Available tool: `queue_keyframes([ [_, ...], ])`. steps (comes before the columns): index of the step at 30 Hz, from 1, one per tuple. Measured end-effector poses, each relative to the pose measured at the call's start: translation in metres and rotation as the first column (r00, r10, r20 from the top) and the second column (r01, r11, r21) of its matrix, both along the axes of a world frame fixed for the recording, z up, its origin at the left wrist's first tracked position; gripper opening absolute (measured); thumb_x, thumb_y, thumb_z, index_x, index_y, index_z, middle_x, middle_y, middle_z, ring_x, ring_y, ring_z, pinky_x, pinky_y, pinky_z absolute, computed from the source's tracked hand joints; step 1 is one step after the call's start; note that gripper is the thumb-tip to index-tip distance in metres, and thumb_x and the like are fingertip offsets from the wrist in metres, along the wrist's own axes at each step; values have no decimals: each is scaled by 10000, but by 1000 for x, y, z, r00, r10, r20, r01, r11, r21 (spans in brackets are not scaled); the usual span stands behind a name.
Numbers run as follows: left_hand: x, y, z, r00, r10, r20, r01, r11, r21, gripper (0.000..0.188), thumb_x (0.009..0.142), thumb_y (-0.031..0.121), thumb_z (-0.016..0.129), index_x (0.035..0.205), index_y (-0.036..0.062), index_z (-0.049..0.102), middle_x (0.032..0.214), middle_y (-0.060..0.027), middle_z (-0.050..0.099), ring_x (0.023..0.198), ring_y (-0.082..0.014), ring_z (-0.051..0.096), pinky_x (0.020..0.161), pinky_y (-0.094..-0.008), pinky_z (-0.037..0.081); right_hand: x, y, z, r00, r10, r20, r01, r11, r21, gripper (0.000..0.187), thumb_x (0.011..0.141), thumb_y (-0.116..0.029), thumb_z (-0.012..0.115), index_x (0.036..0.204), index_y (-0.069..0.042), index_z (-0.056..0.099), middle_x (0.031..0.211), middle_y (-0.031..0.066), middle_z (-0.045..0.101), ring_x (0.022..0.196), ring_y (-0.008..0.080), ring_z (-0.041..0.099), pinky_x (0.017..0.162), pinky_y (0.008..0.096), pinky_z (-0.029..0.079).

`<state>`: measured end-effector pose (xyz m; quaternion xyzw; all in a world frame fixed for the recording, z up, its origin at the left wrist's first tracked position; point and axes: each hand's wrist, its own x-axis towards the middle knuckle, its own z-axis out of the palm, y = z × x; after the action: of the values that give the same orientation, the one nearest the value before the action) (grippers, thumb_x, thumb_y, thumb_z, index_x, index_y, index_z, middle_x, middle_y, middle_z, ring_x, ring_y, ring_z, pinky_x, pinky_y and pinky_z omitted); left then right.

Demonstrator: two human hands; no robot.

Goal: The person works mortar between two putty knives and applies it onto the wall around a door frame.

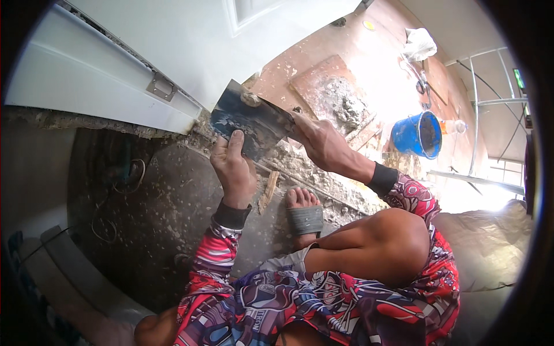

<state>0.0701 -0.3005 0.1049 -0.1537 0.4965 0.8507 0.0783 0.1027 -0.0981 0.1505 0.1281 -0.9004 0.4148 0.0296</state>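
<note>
A thin, dark rectangular sheet, smeared with wet grey mortar, is tilted in front of the white door's bottom corner. My left hand grips its near edge, thumb on top and fingers mostly hidden beneath. At the sheet's right edge my right hand is closed, with a small dark knob showing above the fist; what it holds is largely hidden. A pale lump of mortar sits at the sheet's far edge. Below it runs a rough, broken strip of floor along the doorway.
Beyond the doorway lies a board with a heap of grey mortar. A blue bucket stands to the right, near metal scaffolding. The white door fills the upper left. A wood splinter lies beside my sandalled foot.
</note>
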Motion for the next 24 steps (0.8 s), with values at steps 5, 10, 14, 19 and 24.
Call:
queue_keyframes([
  [5, -8, -10, 0, 998, 12, -66, 0, 985, 175, 35, 953, 62, 577, 986, 57, 585, 935, -48, 671, 790, -156, 668, 701, -302, 579, 6, -1, -2, 996, 9, 88, -28, 975, 220, 309, 922, -33, 497, 1220, 46, 503, 675, 221, 557, 533, 383, 533, 529, 456, 431],
  [10, -14, -24, 20, 986, 29, -162, -2, 986, 164, 79, 955, 90, 588, 902, 33, 587, 873, -77, 679, 734, -167, 660, 598, -335, 545, 9, 18, -23, 967, -98, 235, 72, 990, 118, 268, 932, -69, 491, 1154, 29, 607, 683, 153, 601, 560, 205, 587, 522, 373, 484],
  [14, -10, -50, 26, 746, -405, -529, -163, 659, -734, 98, 926, 15, 617, 993, -45, 656, 921, -156, 712, 752, -190, 690, 670, -313, 554, 4, 29, -29, 686, -47, 726, 683, 389, -619, 63, 967, -101, 508, 984, -50, 540, 808, 40, 588, 667, 154, 625, 589, 329, 570],
  [19, -13, -43, 41, 463, -525, -714, -355, 628, -692, 278, 880, -24, 621, 1157, -29, 642, 1060, -161, 699, 943, -313, 691, 813, -371, 549, -1, 6, -20, 726, 78, 683, 656, 221, -722, 94, 971, -81, 488, 1055, -54, 522, 898, 69, 596, 685, 190, 650, 584, 374, 599],
  [24, -20, -47, 53, 289, -663, -691, -335, 606, -721, 465, 772, -99, 573, 1229, -25, 617, 1174, -180, 658, 1087, -346, 642, 921, -416, 529, -4, -9, -1, 714, 128, 688, 680, 104, -726, 14, 978, -75, 494, 983, -83, 505, 849, 32, 555, 618, 152, 586, 559, 359, 574],
])
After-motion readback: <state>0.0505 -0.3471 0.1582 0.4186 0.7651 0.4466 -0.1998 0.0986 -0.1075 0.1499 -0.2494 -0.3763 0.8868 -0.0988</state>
